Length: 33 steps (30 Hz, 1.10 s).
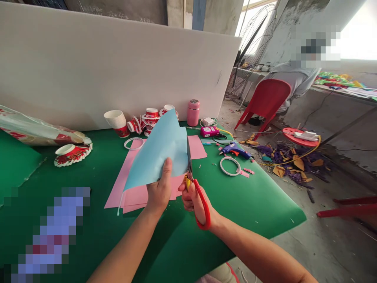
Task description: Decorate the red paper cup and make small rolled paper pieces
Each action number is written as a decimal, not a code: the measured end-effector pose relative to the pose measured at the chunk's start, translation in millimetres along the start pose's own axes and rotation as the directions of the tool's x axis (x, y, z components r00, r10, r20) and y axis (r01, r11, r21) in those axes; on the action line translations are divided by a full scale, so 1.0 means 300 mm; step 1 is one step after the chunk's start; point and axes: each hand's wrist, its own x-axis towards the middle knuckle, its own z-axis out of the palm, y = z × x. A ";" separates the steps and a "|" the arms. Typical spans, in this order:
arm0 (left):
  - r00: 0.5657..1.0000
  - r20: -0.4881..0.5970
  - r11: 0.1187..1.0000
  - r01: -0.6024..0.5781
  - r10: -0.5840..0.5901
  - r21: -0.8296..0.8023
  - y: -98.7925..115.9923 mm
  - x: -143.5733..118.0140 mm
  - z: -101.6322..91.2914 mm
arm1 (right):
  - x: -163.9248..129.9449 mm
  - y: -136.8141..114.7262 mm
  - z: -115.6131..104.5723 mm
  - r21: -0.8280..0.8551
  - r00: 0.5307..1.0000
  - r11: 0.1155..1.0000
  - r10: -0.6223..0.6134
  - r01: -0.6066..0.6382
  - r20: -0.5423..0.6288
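A: Where's the blue paper (159, 151)?

B: Lifted above the counter (235, 204), tilted, its long axis running from lower left up to the far right. The left hand (159, 192) pinches its lower edge, thumb on top.

A: And the right hand (194, 200)?

B: Closed through the red handles of the scissors (196, 188); the blades point away, up along the sheet's right edge.

A: What's underneath?

B: Pink sheets (135, 184) lying flat on green cloth. Bare green lies near the person and to the left; the counter's right edge drops to a littered concrete floor.

A: Farther out?

B: Paper cups (116, 120), a pink flask (193, 113), a blue glue gun (235, 150), tape rings (230, 166), and a white board (118, 67) standing behind.
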 end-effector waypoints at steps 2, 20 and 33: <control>1.000 0.005 1.000 0.000 0.000 0.001 0.002 -0.001 0.000 | 0.000 -0.001 0.002 0.003 1.000 1.000 -0.005 0.005 -0.002; 1.000 0.001 0.999 0.029 -0.029 0.018 0.002 -0.007 0.001 | 0.003 0.011 0.012 -0.026 0.999 1.000 0.014 -0.015 -0.046; 0.995 -0.088 0.985 0.037 -0.052 -0.166 0.054 0.104 -0.041 | -0.011 -0.003 -0.044 -0.174 0.974 0.984 0.083 -0.047 0.209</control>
